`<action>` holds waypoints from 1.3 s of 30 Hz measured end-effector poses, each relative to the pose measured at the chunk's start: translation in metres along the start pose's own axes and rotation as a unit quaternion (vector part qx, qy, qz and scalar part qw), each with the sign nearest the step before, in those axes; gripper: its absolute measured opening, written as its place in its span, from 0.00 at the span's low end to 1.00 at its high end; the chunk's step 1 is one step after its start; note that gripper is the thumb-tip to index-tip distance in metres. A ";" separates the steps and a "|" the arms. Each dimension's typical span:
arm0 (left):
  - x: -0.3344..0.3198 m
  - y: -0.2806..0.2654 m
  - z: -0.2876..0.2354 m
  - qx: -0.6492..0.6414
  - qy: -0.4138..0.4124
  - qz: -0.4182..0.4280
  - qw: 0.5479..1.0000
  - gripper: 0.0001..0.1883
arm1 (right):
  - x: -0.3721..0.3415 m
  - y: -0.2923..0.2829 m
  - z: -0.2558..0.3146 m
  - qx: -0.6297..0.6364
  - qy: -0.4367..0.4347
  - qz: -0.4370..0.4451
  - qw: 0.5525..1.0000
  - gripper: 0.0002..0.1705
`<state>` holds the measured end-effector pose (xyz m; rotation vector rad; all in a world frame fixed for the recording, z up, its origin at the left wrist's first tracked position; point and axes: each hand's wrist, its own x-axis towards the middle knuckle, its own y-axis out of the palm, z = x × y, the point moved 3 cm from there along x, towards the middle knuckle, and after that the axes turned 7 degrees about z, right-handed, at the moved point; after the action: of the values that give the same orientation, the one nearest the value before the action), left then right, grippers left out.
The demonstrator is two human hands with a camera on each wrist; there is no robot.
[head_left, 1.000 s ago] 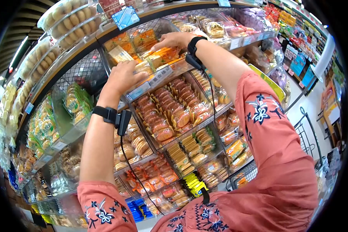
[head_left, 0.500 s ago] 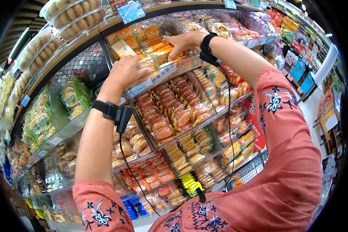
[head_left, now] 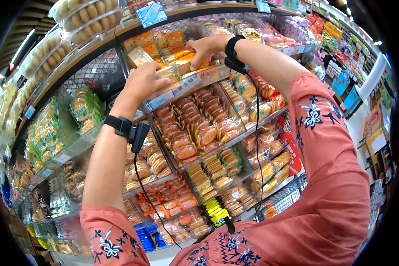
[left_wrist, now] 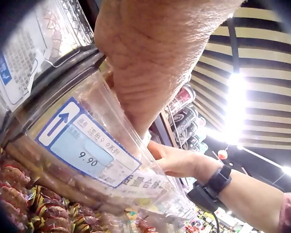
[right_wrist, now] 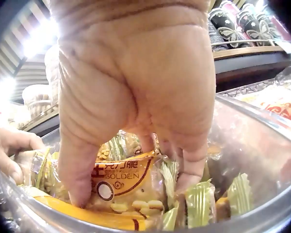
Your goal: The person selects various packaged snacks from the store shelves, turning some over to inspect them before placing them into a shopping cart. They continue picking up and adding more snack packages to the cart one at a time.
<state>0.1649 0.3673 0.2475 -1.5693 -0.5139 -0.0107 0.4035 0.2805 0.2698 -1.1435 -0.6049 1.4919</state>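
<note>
My right hand [head_left: 206, 48] reaches down into a clear plastic bin [right_wrist: 262, 216] of wrapped snacks. In the right wrist view its thumb and fingers straddle and grip an orange-and-clear snack packet [right_wrist: 131, 179] marked GOLDEN. Green-edged wrappers [right_wrist: 199, 204] stand beside its fingers. My left hand [head_left: 142, 84] is at the bin's left end, over its front edge, thumb pointing right. It touches clear-wrapped packets [right_wrist: 41, 170] there, thumb and finger apart in the right wrist view; its other fingertips are hidden. A price label [left_wrist: 89, 150] reading 9.90 is on the bin's front.
Bins of wrapped brown biscuits [head_left: 204, 115] sit below my hands. Green-wrapped snacks [head_left: 44, 128] fill bins on the left, and stacked round tubs [head_left: 86, 20] stand at upper left. A shopping basket or cart [head_left: 281, 197] is at lower right. Black cables hang from both wrist cameras.
My right hand has shifted right within the bin and its thumb has come down among the packets. The left hand stays at the bin's left end. The view has turned slightly.
</note>
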 end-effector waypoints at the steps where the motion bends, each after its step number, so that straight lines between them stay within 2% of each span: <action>1: -0.001 0.000 0.000 -0.001 0.005 -0.009 1.000 0.28 | 0.001 -0.001 0.000 -0.004 -0.003 -0.003 1.000 0.69; 3: -0.002 0.000 0.000 -0.003 0.014 -0.029 0.999 0.28 | 0.006 -0.004 -0.004 -0.013 -0.009 -0.011 1.000 0.69; 6: -0.004 -0.003 -0.001 0.001 0.010 -0.008 1.000 0.27 | 0.012 -0.007 -0.005 -0.034 -0.023 -0.024 0.999 0.68; 8: -0.005 -0.002 0.000 -0.004 0.026 -0.032 0.999 0.28 | 0.013 -0.011 0.001 -0.060 -0.034 -0.028 0.997 0.68; 9: -0.005 -0.001 0.000 -0.007 0.034 -0.043 0.998 0.29 | 0.010 -0.014 0.006 -0.070 0.016 -0.002 0.997 0.68; 12: -0.007 0.001 0.000 0.005 0.044 -0.062 0.997 0.28 | 0.022 -0.016 0.001 -0.130 -0.009 -0.027 0.991 0.68; 16: -0.006 0.002 0.003 -0.002 0.037 -0.048 0.998 0.28 | 0.031 -0.014 -0.005 -0.213 -0.012 -0.057 0.975 0.68; 19: -0.006 -0.002 -0.002 -0.004 0.013 -0.022 1.000 0.27 | 0.030 -0.010 0.001 -0.270 0.025 -0.042 0.962 0.67; 24: -0.005 0.003 0.002 -0.003 0.023 -0.038 0.999 0.27 | 0.017 -0.010 0.022 -0.270 0.035 -0.014 0.962 0.63; 28: -0.008 0.004 0.003 -0.010 0.049 -0.092 0.994 0.26 | 0.015 -0.009 0.027 -0.246 0.025 -0.006 0.969 0.58; 34: -0.009 0.000 0.000 -0.018 0.045 -0.086 0.995 0.26 | 0.015 -0.009 0.025 -0.277 -0.020 -0.056 0.959 0.54; 39: -0.008 0.002 0.003 -0.020 0.042 -0.095 0.994 0.28 | 0.020 -0.028 0.021 -0.368 -0.054 -0.126 0.920 0.53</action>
<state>0.1574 0.3673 0.2430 -1.5466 -0.5974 -0.2314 0.3982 0.3111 0.2955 -1.4741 -1.4133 1.1226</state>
